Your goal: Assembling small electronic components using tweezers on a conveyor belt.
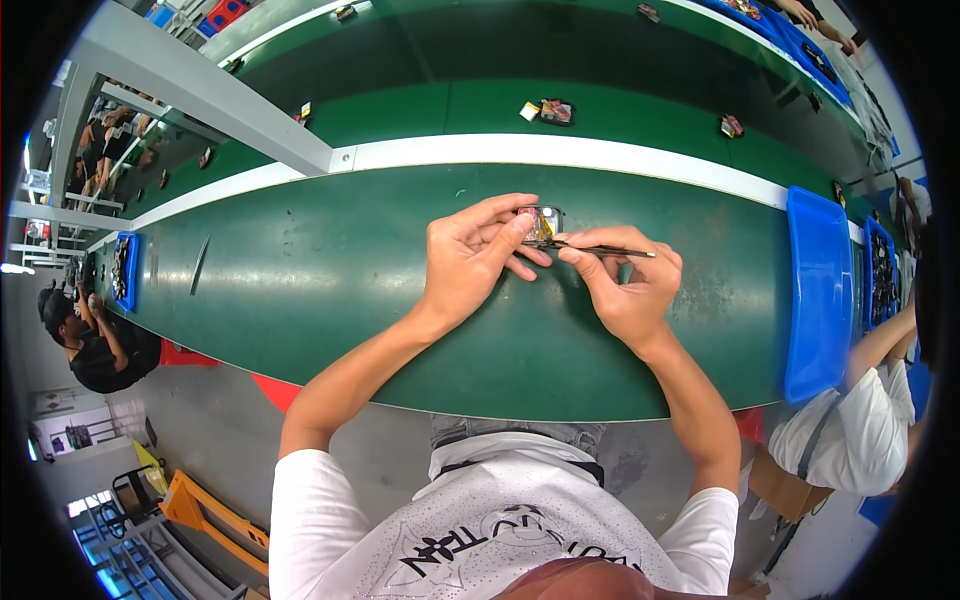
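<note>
My left hand (465, 250) is closed around one side of a small electronic device in an open black case (546, 220), held just above the green bench (350, 240). Red, yellow and silvery parts show inside the case; they are too small to name. In my right hand (636, 285), thumb and fingers pinch dark tweezers (615, 250). The tips point left and meet the lower right part of the device, though whether they grip anything there I cannot tell. My left fingers cover the device's left side.
Beyond a white rail (560, 152), a green conveyor carries several small devices (556, 111). A blue tray (815, 300) stands at the bench's right end. Loose tweezers (200, 265) lie to the left. A grey post (220, 90) rises at the far left; co-workers sit on both sides.
</note>
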Tool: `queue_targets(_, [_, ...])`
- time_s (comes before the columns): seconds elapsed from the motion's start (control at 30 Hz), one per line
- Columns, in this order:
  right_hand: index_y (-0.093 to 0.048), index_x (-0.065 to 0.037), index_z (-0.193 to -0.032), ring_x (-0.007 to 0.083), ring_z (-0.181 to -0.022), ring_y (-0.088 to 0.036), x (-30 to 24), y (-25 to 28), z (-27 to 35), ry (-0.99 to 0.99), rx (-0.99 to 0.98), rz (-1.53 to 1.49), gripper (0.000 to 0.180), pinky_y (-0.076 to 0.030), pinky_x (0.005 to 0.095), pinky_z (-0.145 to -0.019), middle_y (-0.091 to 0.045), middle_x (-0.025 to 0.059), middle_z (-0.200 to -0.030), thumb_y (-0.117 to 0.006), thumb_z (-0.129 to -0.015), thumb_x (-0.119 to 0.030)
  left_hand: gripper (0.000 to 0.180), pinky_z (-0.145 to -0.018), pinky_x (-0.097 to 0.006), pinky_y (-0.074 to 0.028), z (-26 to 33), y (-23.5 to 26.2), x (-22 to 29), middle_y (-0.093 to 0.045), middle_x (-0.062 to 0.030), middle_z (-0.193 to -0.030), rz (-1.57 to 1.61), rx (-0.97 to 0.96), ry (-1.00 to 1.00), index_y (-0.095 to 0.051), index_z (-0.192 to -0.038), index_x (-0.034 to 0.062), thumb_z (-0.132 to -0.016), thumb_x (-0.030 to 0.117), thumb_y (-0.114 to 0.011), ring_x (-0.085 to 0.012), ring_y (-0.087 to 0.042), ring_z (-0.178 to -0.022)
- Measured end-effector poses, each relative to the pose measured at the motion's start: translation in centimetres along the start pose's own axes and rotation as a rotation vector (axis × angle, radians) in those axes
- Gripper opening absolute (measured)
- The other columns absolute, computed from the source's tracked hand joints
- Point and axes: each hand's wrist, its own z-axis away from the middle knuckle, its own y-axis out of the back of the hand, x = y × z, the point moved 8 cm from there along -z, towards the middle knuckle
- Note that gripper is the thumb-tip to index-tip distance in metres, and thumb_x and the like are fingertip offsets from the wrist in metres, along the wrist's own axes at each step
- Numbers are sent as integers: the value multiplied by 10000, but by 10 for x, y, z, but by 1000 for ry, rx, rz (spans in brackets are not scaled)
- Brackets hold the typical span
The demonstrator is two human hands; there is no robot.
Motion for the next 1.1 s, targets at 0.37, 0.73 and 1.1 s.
queue_targets(0.37, [-747, -73, -831, 133, -544, -675, -23, 10, -3, 225, -53, 49, 129, -391, 253, -447, -771, 44, -801, -805, -765, 21, 353, -634, -270, -636, -1, -17, -1, -738, -180, -994, -149, -60, -44, -593, -1312, -100, -974, -8, -627, -175, -728, -826])
queue_targets(0.73, [-743, -73, -831, 128, -525, -646, -13, 20, 1, 290, -46, 65, 151, -355, 257, -436, -767, 41, -797, -797, -750, 43, 248, -635, -265, -619, -9, -33, -3, -739, -162, -942, -150, 15, 88, -630, -1181, -109, -951, -19, -643, -186, -742, -792])
queue_targets(1.1, [-756, -66, -861, 98, -431, -521, -3, 36, -6, 221, -28, 51, 165, -337, 255, -421, -752, 30, -771, -826, -736, 16, 199, -598, -287, -607, -35, -25, -14, -692, -133, -817, -184, 70, 223, -611, -1103, -102, -926, -14, -634, -203, -725, -676])
